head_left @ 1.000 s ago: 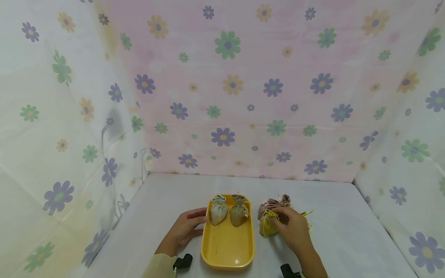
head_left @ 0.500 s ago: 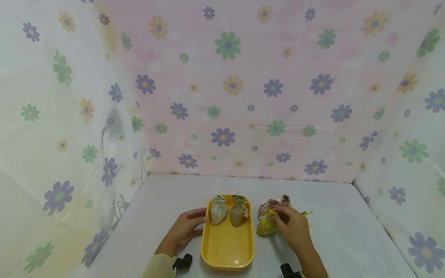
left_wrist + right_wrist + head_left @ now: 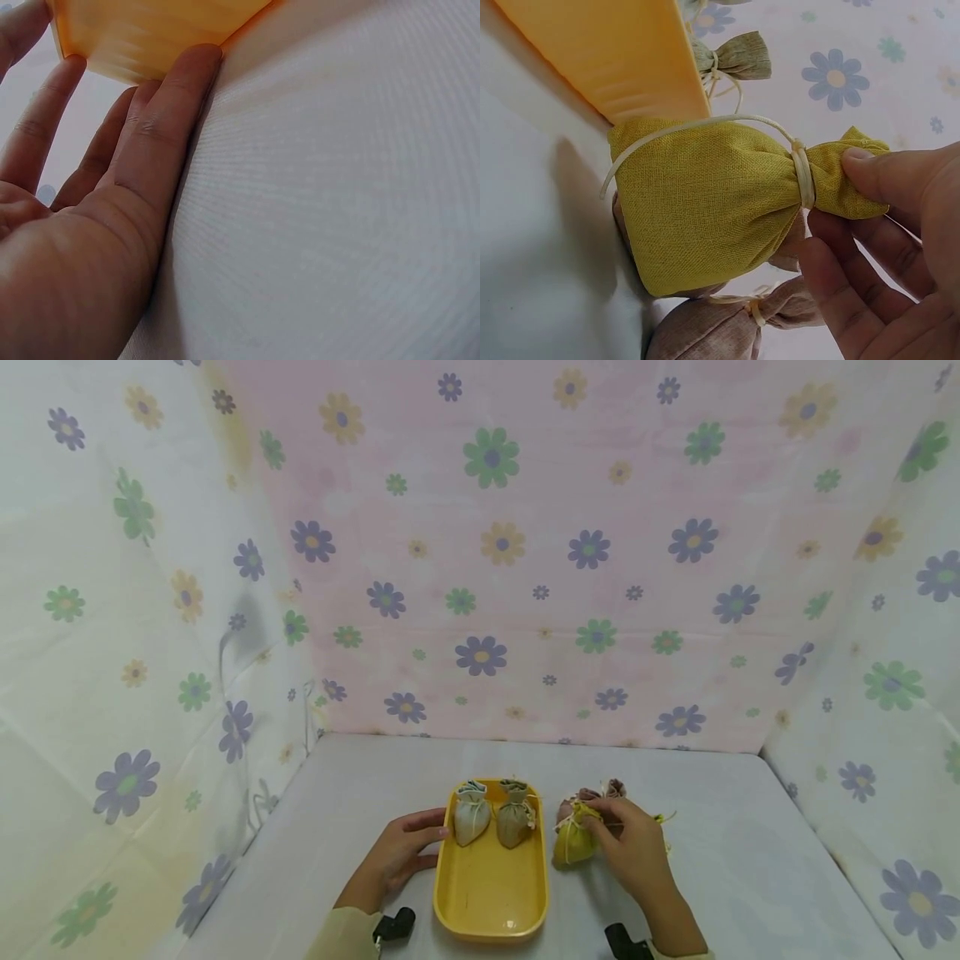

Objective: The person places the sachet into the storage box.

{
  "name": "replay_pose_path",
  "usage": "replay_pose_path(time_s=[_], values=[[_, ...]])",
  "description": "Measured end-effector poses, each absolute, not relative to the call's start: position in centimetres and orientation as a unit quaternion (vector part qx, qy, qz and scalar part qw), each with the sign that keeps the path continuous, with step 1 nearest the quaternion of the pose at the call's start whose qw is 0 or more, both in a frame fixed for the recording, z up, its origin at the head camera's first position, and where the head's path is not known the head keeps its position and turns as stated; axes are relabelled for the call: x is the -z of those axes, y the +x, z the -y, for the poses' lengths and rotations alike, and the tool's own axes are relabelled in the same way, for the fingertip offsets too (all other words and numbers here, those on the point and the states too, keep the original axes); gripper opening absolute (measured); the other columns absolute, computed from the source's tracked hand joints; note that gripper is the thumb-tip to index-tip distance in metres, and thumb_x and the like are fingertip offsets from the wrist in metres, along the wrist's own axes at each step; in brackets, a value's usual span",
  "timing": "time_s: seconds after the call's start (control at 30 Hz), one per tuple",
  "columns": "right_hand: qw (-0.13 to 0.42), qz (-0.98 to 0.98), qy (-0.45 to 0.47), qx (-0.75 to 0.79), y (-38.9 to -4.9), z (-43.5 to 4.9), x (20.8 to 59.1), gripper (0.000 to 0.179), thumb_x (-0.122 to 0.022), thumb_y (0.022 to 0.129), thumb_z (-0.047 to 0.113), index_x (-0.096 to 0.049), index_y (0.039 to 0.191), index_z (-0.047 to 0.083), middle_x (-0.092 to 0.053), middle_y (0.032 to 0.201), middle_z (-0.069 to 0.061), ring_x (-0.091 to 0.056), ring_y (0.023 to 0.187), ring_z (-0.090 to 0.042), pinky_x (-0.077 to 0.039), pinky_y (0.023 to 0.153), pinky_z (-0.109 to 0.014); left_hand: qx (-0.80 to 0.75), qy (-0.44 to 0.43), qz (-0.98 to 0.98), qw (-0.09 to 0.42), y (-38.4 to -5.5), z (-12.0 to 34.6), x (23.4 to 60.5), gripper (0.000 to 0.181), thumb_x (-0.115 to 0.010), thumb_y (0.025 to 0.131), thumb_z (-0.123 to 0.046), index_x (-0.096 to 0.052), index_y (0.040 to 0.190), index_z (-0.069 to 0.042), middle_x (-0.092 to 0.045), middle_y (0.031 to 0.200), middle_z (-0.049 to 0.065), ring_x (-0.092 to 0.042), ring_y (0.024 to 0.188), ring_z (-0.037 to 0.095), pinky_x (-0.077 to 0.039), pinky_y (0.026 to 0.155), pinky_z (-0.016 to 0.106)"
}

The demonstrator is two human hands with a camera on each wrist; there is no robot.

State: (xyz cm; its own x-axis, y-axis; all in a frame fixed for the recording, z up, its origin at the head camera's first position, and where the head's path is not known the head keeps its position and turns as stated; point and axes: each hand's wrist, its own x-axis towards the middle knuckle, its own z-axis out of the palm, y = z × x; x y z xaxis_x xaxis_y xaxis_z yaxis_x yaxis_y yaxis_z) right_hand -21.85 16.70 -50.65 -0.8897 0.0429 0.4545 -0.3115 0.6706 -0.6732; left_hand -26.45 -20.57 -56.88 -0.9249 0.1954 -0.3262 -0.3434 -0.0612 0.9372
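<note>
My right hand (image 3: 633, 847) pinches the gathered neck of a yellow-green drawstring pouch (image 3: 712, 199). In the right wrist view the pouch body hangs above the table, with a pale cord (image 3: 804, 176) tied round its neck. My left hand (image 3: 405, 852) touches the left side of a yellow tray (image 3: 491, 893); the left wrist view shows its fairly straight fingers (image 3: 169, 112) against the tray wall. At the tray's far end lie a pale grey-white pouch (image 3: 472, 822) and an olive-brown pouch (image 3: 514, 822), side by side.
Mauve-brown pouches (image 3: 705, 322) lie on the white table (image 3: 360, 768) behind and beside the held pouch. Another yellow piece with cord ends (image 3: 663, 820) shows past my right hand, mostly hidden. Flower-print cloth (image 3: 480, 568) hangs at the back and both sides.
The yellow-green pouch has shifted slightly left and up in my right hand and now hangs more upright. My left hand, the tray and the pouches in it have stayed put.
</note>
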Motion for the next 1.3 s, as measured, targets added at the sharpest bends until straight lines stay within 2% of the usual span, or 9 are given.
replay_pose_path(time_s=[0.33, 0.5, 0.83, 1.0, 1.3], values=[[0.23, 0.876, 0.099, -0.412, -21.5, -16.1, 49.6, 0.021, -0.081, 0.089, 0.009, -0.076, 0.109, 0.014, -0.075, 0.11, -0.001, -0.072, 0.089, -0.016, -0.061, 0.07, -0.02, -0.723, -0.059, -0.664, 0.183, -26.3, 20.5, 56.7, 0.066, -0.085, 0.087, -0.03, -0.06, 0.145, -0.009, -0.06, 0.146, 0.015, -0.07, 0.115, 0.025, -0.063, 0.091, 0.044], [0.228, 0.876, 0.102, -0.413, -21.5, -15.9, 49.3, 0.021, -0.08, 0.091, 0.011, -0.076, 0.111, 0.017, -0.074, 0.112, 0.003, -0.071, 0.089, -0.012, -0.061, 0.07, -0.02, -0.724, -0.056, -0.663, 0.183, -26.1, 20.5, 56.5, 0.064, -0.084, 0.088, -0.029, -0.06, 0.145, -0.01, -0.061, 0.145, 0.014, -0.069, 0.117, 0.025, -0.063, 0.092, 0.044], [0.245, 0.872, 0.12, -0.406, -21.6, -15.7, 48.4, 0.019, -0.08, 0.092, 0.012, -0.076, 0.11, 0.019, -0.07, 0.099, 0.009, -0.068, 0.087, -0.007, -0.061, 0.071, -0.02, -0.722, -0.055, -0.664, 0.186, -26.2, 20.6, 56.7, 0.066, -0.084, 0.087, -0.031, -0.06, 0.145, -0.01, -0.06, 0.147, 0.014, -0.069, 0.117, 0.025, -0.063, 0.092, 0.045], [0.26, 0.868, 0.142, -0.398, -21.5, -15.5, 47.7, 0.02, -0.08, 0.092, 0.013, -0.076, 0.11, 0.019, -0.069, 0.098, 0.01, -0.067, 0.087, -0.006, -0.062, 0.071, -0.022, -0.719, -0.054, -0.667, 0.188, -26.4, 20.5, 56.7, 0.067, -0.085, 0.087, -0.031, -0.06, 0.145, -0.01, -0.06, 0.146, 0.013, -0.069, 0.116, 0.023, -0.063, 0.092, 0.044], [0.25, 0.854, 0.171, -0.423, -21.5, -14.7, 46.9, 0.021, -0.079, 0.092, 0.012, -0.076, 0.112, 0.02, -0.07, 0.101, 0.011, -0.067, 0.09, -0.005, -0.062, 0.071, -0.022, -0.724, -0.052, -0.662, 0.187, -26.4, 20.5, 56.8, 0.067, -0.085, 0.087, -0.032, -0.061, 0.145, -0.01, -0.059, 0.148, 0.014, -0.069, 0.117, 0.024, -0.063, 0.092, 0.044]])
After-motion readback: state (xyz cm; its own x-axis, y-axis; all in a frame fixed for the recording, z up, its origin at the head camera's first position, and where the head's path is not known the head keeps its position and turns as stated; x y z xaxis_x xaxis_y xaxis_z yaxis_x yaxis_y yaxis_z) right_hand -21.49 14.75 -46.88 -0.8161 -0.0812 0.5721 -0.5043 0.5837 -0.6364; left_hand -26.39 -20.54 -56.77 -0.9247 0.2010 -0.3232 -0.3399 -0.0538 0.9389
